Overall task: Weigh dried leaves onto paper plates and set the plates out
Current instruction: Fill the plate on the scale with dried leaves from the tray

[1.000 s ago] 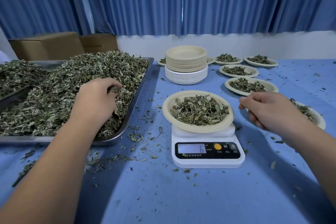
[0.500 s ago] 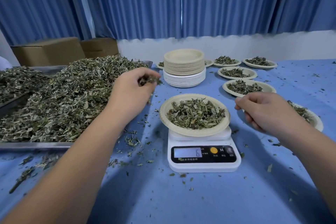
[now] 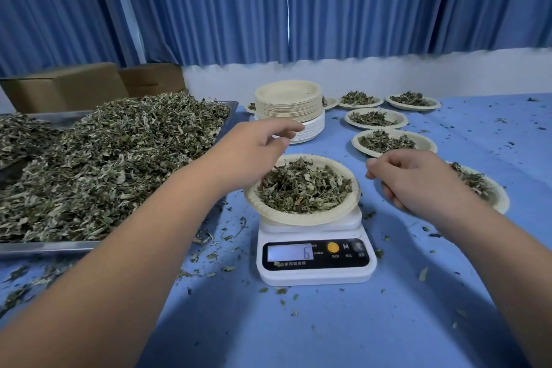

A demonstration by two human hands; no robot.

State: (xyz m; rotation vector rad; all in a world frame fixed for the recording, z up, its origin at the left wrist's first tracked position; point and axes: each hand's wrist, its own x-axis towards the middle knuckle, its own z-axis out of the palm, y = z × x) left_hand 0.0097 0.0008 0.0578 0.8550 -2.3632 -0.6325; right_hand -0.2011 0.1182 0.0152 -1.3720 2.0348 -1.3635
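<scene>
A paper plate [image 3: 301, 219] heaped with dried leaves [image 3: 304, 188] sits on a white kitchen scale [image 3: 316, 275]; its display shows 6. My left hand [image 3: 254, 149] hovers over the plate's left rim with its fingers spread and relaxed, and I see nothing in it. Just to the right of the plate, my right hand [image 3: 418, 182] hangs loosely curled and holds nothing. A metal tray [image 3: 44, 248] on the left carries a big pile of dried leaves [image 3: 104, 164].
A tall stack of unused paper plates [image 3: 288, 104] stands behind the scale. Several filled plates [image 3: 376, 118] lie at the back right, one [image 3: 490, 188] partly under my right wrist. Cardboard boxes [image 3: 68, 86] stand behind the tray. Leaf crumbs litter the blue tablecloth [image 3: 298, 331].
My left hand left the tray with a pinch of leaves, moved right over the plate on the scale, and opened. My right hand stayed in place.
</scene>
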